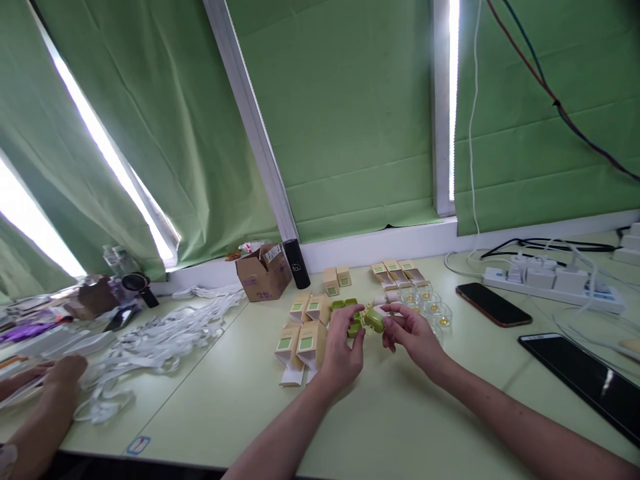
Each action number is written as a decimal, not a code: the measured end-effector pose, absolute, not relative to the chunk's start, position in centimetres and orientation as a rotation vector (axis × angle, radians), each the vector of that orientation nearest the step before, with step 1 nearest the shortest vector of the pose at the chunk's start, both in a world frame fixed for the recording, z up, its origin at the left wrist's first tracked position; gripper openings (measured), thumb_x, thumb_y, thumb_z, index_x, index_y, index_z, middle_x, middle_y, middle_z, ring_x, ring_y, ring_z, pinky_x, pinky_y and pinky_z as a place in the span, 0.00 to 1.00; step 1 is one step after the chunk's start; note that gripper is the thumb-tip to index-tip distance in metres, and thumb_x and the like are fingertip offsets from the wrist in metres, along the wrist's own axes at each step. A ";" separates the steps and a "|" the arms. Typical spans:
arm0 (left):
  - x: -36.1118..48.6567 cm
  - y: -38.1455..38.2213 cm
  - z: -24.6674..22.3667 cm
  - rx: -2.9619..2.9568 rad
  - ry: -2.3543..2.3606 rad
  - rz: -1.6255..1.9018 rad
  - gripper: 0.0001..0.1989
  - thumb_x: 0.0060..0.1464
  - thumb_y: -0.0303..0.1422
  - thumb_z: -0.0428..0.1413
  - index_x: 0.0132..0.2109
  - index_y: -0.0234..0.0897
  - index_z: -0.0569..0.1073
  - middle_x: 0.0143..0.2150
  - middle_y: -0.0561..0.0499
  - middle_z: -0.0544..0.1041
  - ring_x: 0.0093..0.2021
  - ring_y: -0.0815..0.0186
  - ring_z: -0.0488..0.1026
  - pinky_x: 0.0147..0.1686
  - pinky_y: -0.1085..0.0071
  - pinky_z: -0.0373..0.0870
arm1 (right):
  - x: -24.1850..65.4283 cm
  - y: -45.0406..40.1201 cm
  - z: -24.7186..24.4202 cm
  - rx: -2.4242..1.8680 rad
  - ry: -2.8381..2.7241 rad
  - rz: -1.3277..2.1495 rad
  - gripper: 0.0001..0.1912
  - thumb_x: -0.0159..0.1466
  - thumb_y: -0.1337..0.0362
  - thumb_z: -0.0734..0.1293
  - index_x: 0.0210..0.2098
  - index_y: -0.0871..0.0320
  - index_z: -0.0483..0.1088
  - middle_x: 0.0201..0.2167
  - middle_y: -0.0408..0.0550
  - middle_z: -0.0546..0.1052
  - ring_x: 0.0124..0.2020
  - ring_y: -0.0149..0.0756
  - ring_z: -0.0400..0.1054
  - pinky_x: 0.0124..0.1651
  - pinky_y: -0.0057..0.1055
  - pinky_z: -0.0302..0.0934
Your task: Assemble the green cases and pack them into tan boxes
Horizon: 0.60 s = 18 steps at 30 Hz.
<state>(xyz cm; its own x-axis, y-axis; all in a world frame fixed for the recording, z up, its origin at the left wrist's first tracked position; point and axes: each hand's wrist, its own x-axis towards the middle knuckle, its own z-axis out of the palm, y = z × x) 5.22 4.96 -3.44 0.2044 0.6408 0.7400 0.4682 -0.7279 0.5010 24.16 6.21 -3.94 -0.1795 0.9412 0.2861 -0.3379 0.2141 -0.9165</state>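
A small green plastic piece [373, 320] is held between my two hands above the table. The fingers of my left hand [344, 347] pinch its left side, and my right hand [413, 337] grips its right side. Just behind my left hand lie more green pieces [338, 305], partly hidden by it. To the left stand several small cardboard boxes with green windows [311, 340], some with open flaps. Several clear round cups with yellow centres [434, 309] sit behind my right hand.
Further back are more small boxes [399, 273], a brown carton [263, 273] and a black cylinder [296, 264]. Phone [493, 305], tablet [585, 380] and power strip [555, 287] lie right. White straps [165, 340] and another person's arm [47, 407] are left.
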 end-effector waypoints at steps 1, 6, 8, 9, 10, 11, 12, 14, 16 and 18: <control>5.2 4.9 -3.4 2.406 1.056 1.541 0.22 0.64 0.25 0.55 0.63 0.42 0.69 0.58 0.39 0.74 0.58 0.53 0.71 0.56 0.52 0.73 | 24.1 6.3 -4.0 -0.682 -1.219 1.336 0.33 0.55 0.38 0.77 0.46 0.57 0.70 0.22 0.42 0.76 0.22 0.35 0.71 0.24 0.30 0.62; 5.5 4.6 -3.5 2.611 1.073 1.450 0.26 0.63 0.21 0.55 0.64 0.46 0.70 0.60 0.39 0.69 0.61 0.51 0.68 0.56 0.51 0.75 | 24.0 6.4 -4.1 -0.733 -1.234 1.403 0.34 0.54 0.34 0.76 0.41 0.57 0.71 0.18 0.42 0.75 0.18 0.35 0.70 0.21 0.28 0.57; 5.5 4.7 -3.6 2.607 1.071 1.448 0.26 0.63 0.22 0.55 0.64 0.47 0.70 0.58 0.40 0.70 0.59 0.52 0.69 0.55 0.52 0.76 | 24.0 6.3 -4.1 -0.735 -1.259 1.417 0.34 0.55 0.33 0.75 0.39 0.57 0.71 0.19 0.42 0.76 0.17 0.35 0.70 0.20 0.27 0.56; 5.5 4.7 -3.7 2.589 1.069 1.459 0.25 0.64 0.22 0.56 0.65 0.47 0.70 0.58 0.40 0.70 0.59 0.52 0.70 0.55 0.52 0.76 | 24.0 6.3 -4.0 -0.731 -1.267 1.423 0.33 0.55 0.33 0.74 0.38 0.57 0.71 0.20 0.43 0.76 0.17 0.34 0.71 0.20 0.27 0.56; 5.5 4.8 -3.7 2.559 1.070 1.473 0.25 0.64 0.24 0.57 0.65 0.46 0.70 0.57 0.40 0.71 0.59 0.52 0.70 0.56 0.51 0.75 | 24.1 6.3 -4.0 -0.723 -1.270 1.424 0.33 0.56 0.33 0.74 0.37 0.57 0.71 0.20 0.43 0.76 0.17 0.34 0.71 0.19 0.27 0.56; 5.5 4.9 -3.7 2.518 1.072 1.487 0.24 0.64 0.25 0.57 0.65 0.46 0.70 0.57 0.41 0.71 0.59 0.52 0.71 0.58 0.51 0.75 | 24.1 6.2 -3.9 -0.713 -1.271 1.420 0.33 0.56 0.33 0.73 0.36 0.58 0.71 0.21 0.43 0.76 0.17 0.33 0.70 0.19 0.26 0.56; 5.4 5.0 -3.7 2.466 1.078 1.501 0.23 0.64 0.27 0.58 0.64 0.45 0.71 0.58 0.41 0.71 0.60 0.52 0.71 0.59 0.51 0.74 | 24.2 6.2 -3.8 -0.704 -1.274 1.414 0.32 0.57 0.32 0.73 0.35 0.58 0.71 0.23 0.44 0.77 0.17 0.33 0.70 0.20 0.27 0.56; 5.4 5.2 -3.7 2.332 1.096 1.523 0.22 0.64 0.29 0.60 0.63 0.44 0.72 0.58 0.41 0.72 0.59 0.53 0.72 0.59 0.52 0.74 | 24.4 6.1 -3.6 -0.700 -1.284 1.396 0.32 0.57 0.32 0.72 0.34 0.58 0.72 0.26 0.48 0.79 0.17 0.32 0.70 0.20 0.27 0.56; 5.5 5.5 -3.7 2.164 1.114 1.539 0.19 0.63 0.32 0.61 0.61 0.43 0.74 0.56 0.42 0.73 0.57 0.54 0.74 0.55 0.55 0.75 | 24.6 6.0 -3.4 -0.718 -1.303 1.375 0.33 0.57 0.32 0.72 0.35 0.59 0.73 0.27 0.49 0.81 0.17 0.31 0.68 0.19 0.27 0.55; 5.6 5.9 -3.6 1.967 1.097 1.556 0.17 0.62 0.38 0.63 0.57 0.41 0.77 0.55 0.43 0.75 0.53 0.56 0.75 0.51 0.59 0.76 | 24.7 5.8 -3.3 -0.739 -1.327 1.347 0.32 0.58 0.33 0.71 0.37 0.59 0.75 0.27 0.49 0.81 0.17 0.30 0.66 0.20 0.27 0.53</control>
<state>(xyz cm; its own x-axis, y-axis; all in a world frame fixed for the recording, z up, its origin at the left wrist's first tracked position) 5.60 5.89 -3.60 0.0715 0.7763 0.6263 0.3289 -0.6111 0.7200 24.73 5.84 -3.26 -0.2519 0.9382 0.2374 -0.2513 0.1735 -0.9522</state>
